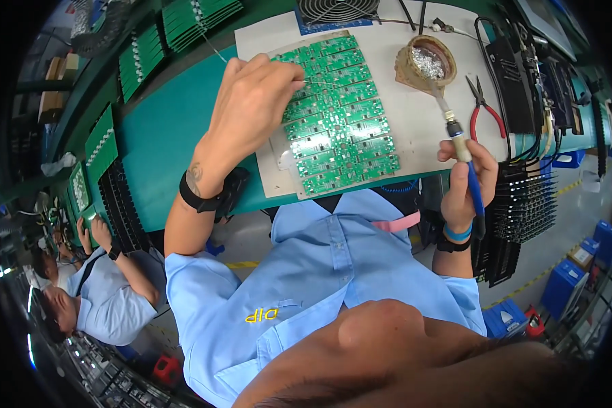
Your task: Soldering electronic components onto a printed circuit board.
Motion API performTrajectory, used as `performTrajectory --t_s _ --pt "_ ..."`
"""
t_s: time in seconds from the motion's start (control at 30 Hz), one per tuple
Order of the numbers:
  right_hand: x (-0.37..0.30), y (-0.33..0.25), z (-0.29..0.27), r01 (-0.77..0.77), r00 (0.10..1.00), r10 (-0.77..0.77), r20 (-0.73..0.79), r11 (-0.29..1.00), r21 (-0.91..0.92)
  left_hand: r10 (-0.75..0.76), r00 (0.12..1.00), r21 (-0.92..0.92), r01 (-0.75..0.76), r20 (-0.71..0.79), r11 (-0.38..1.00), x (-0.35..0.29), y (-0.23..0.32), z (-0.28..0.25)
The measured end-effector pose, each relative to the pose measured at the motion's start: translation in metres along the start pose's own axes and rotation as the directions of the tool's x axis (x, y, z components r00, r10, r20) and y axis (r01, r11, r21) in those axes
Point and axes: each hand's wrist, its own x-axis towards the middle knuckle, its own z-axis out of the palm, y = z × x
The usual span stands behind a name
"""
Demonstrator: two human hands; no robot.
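My left hand [255, 98] is closed in a pinch over the left part of a green circuit board panel [347, 129]. Thin solder wire [317, 83] sticks out from its fingertips across the board, and the strand trails up behind the hand. In my right hand [470, 183] is a soldering iron [460, 144] with a pale collar and a blue handle. Its tip points up and away, at the near rim of a round brown pot [403, 68]. Silvery metal bits [428, 62] fill the pot; whether the tip touches them I cannot tell.
Red-handled pliers [483, 112] lie right of the pot. Black boxes and cables [517, 88] crowd the right side. A fan grille [336, 9] stands at the back. More green boards [141, 61] stand at the far left. A co-worker [115, 285] sits at the left.
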Motion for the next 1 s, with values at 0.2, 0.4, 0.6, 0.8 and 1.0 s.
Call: performTrajectory --t_s 0.2,0.4,0.6,0.8,1.0 --pt "0.004 -0.012 0.009 -0.07 0.988 0.07 0.135 0.998 -0.006 0.004 1.0 -0.022 -0.004 -0.001 1.0 0.009 -0.001 0.02" --pt "0.015 -0.001 0.013 0.041 0.993 -0.039 0.108 0.999 -0.016 -0.347 0.933 -0.292 0.359 0.091 0.887 -0.002 -0.008 0.027" --pt "0.019 -0.005 0.018 0.082 0.986 -0.072 0.153 0.995 -0.058 -0.312 0.95 -0.379 0.285 -0.011 0.881 -0.015 -0.018 0.031" --pt "0.017 -0.015 0.03 0.04 0.98 -0.03 0.195 0.998 -0.052 -0.158 0.987 -0.355 0.145 -0.007 0.924 -0.022 -0.012 0.03" --pt "0.015 -0.021 0.032 0.063 0.975 -0.038 0.217 0.992 -0.109 -0.119 0.991 -0.337 0.134 0.065 0.932 -0.023 -0.007 0.028"
